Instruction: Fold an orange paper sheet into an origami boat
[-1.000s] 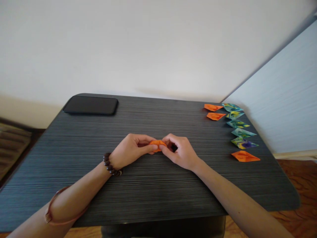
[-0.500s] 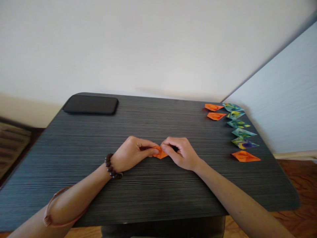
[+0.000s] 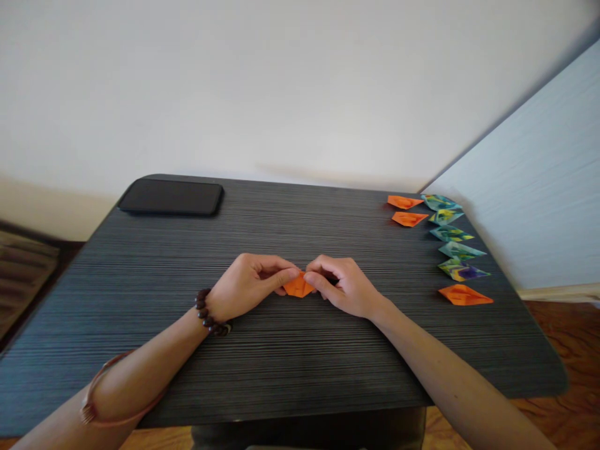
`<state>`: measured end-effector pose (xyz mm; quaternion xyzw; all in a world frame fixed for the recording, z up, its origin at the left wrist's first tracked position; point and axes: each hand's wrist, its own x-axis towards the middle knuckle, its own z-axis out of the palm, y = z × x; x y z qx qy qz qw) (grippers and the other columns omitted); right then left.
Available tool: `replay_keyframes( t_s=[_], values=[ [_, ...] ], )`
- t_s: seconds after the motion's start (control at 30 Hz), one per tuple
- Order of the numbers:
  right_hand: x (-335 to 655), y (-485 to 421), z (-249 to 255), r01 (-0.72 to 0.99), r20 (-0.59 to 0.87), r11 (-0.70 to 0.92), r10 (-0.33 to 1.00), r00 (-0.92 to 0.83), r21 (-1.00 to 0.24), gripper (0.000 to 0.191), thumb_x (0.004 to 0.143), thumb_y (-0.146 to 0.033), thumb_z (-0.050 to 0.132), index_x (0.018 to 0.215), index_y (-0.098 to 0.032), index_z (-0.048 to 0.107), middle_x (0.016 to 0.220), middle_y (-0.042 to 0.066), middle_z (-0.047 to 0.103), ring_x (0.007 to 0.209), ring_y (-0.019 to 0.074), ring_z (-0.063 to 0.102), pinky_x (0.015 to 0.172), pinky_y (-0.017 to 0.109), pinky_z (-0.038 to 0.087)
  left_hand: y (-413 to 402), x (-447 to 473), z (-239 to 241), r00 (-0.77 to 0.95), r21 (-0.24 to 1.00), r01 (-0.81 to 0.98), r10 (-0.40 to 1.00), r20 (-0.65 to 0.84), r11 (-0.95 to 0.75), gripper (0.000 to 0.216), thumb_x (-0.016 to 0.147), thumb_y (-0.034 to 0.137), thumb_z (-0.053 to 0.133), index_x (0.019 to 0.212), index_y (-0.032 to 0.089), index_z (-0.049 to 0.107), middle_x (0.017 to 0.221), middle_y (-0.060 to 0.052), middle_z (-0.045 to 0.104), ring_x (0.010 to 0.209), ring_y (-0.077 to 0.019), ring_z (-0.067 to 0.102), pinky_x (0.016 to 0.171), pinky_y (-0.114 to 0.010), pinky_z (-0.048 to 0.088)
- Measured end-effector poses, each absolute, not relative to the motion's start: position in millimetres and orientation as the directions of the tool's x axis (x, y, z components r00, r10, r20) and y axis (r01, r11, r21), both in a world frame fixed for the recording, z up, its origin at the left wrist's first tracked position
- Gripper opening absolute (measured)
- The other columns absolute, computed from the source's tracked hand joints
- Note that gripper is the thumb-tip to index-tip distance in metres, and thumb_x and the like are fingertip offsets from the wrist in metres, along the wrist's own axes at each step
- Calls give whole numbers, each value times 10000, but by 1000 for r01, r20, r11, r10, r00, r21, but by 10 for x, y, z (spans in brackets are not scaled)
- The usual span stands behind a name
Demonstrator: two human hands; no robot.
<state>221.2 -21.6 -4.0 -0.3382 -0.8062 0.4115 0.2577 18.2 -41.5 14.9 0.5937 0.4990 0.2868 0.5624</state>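
Between my two hands is a small folded orange paper boat [image 3: 299, 287], held just over the middle of the table. My left hand [image 3: 253, 281], with a dark bead bracelet at the wrist, pinches its left side between thumb and fingers. On the other side my right hand [image 3: 341, 284] pinches the right end, thumb in front. Fingertips cover both ends and part of the top edge, so its full shape is hidden.
Patterned green-blue paper boats [image 3: 458, 251] stand in a column at the right. An orange boat [image 3: 465, 295] lies nearest in that column; two more orange boats [image 3: 409, 219] sit left of its far end. A black phone [image 3: 171, 198] lies far left on the dark table [image 3: 281, 362].
The orange paper has turned slightly and shifted a little left, showing more of its front face. Both thumbs have moved up to its upper edge.
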Motion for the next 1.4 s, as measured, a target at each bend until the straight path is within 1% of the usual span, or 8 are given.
replay_keyframes(
  t_s=[0.17, 0.4, 0.53, 0.8, 0.97, 1.1, 1.2, 1.4],
  values=[
    [2219, -196, -39, 340, 146, 500, 704, -695, -796, 192, 878, -331, 489, 836, -174, 590, 649, -18, 583, 551, 83, 519, 545, 199, 394, -427, 185, 127, 316, 943, 312, 923, -220, 118, 193, 770, 342, 617, 813, 184, 719, 737, -21, 715, 662, -147, 645, 621, -214, 525],
    [2170, -215, -60, 414, 208, 552, 747, -631, -724, 196, 894, -291, 452, 789, -171, 567, 655, -11, 569, 551, 82, 495, 544, 208, 369, -428, 194, 84, 252, 923, 376, 949, -191, 86, 247, 779, 379, 601, 863, 181, 723, 798, -26, 721, 613, -137, 635, 591, -214, 522],
    [2163, -241, -59, 437, 234, 540, 781, -580, -720, 189, 892, -286, 455, 789, -174, 566, 618, -20, 558, 512, 75, 484, 518, 202, 367, -432, 207, 92, 198, 931, 351, 964, -176, 98, 232, 773, 371, 611, 867, 198, 733, 795, -16, 725, 602, -135, 632, 583, -213, 528],
    [2196, -263, -68, 367, 227, 404, 869, -439, -838, 191, 895, -301, 460, 806, -172, 570, 557, -21, 588, 470, 82, 564, 480, 189, 426, -433, 226, 113, 54, 965, 201, 982, -183, 168, 211, 723, 354, 675, 854, 202, 740, 824, -25, 730, 768, -189, 661, 723, -261, 554],
    [2195, -256, -106, 297, 223, 334, 910, -351, -894, 163, 883, -317, 493, 863, -174, 569, 570, -17, 628, 459, 82, 581, 448, 177, 432, -414, 197, 62, 10, 977, -61, 979, -202, 202, 225, 747, 347, 665, 881, 175, 718, 967, -44, 710, 876, -198, 659, 822, -290, 541],
    [2189, -248, -113, 240, 182, 267, 929, -323, -934, 167, 866, -331, 525, 864, -170, 570, 617, -5, 663, 440, 78, 583, 416, 171, 434, -400, 182, 33, -5, 963, -183, 980, -200, 195, 206, 756, 334, 662, 852, 157, 699, 971, -54, 704, 905, -198, 653, 833, -290, 536],
    [2190, -235, -103, 199, 149, 221, 935, -321, -955, 171, 864, -332, 529, 869, -165, 568, 631, 6, 677, 471, 94, 609, 438, 184, 467, -390, 179, 29, -16, 947, -257, 979, -206, 195, 204, 768, 330, 652, 842, 142, 680, 966, -61, 701, 918, -194, 648, 861, -308, 519],
    [2191, -209, -116, 119, 168, 214, 935, -313, -970, 142, 879, -301, 509, 895, -167, 552, 683, 19, 696, 568, 115, 657, 558, 223, 535, -378, 185, -11, 8, 892, -419, 983, -185, 171, 147, 789, 278, 637, 811, 133, 651, 919, -46, 697, 944, -174, 634, 915, -336, 484]
  ],
)
